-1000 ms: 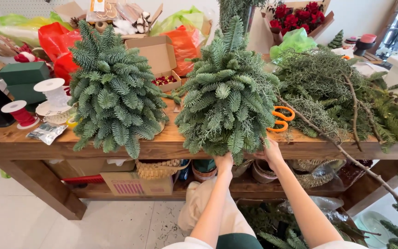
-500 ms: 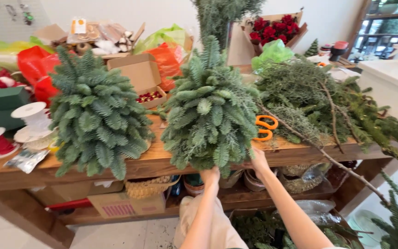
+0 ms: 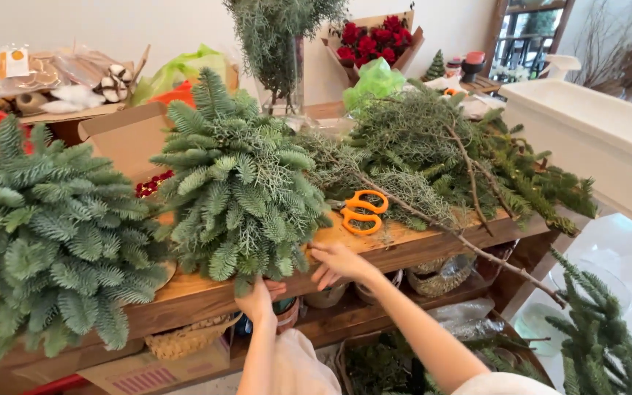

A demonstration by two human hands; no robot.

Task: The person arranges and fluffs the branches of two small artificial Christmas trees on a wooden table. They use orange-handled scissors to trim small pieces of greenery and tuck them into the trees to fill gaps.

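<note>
A bushy fir-branch bundle [image 3: 239, 186] stands at the front edge of the wooden table [image 3: 404, 245]. My left hand [image 3: 257, 300] grips its base from below, at the table's edge. My right hand [image 3: 338, 263] rests with fingers spread at the bundle's lower right side, touching its tips. Orange-handled scissors [image 3: 363, 211] lie on the tabletop just right of the bundle. A second, similar fir bundle [image 3: 49, 234] stands to the left.
Loose evergreen branches [image 3: 448, 153] are piled on the table's right half, with one long bare twig [image 3: 491, 260] sticking out over the edge. Cardboard boxes [image 3: 122, 135], red flowers [image 3: 374, 40] and a glass vase [image 3: 283, 66] stand behind. Baskets [image 3: 440, 278] sit on the lower shelf. A white tub [image 3: 594, 135] is at right.
The view has moved closer and swung right. My right hand has shifted from beside the scissors to the bundle's lower right edge; my left hand still holds the base.
</note>
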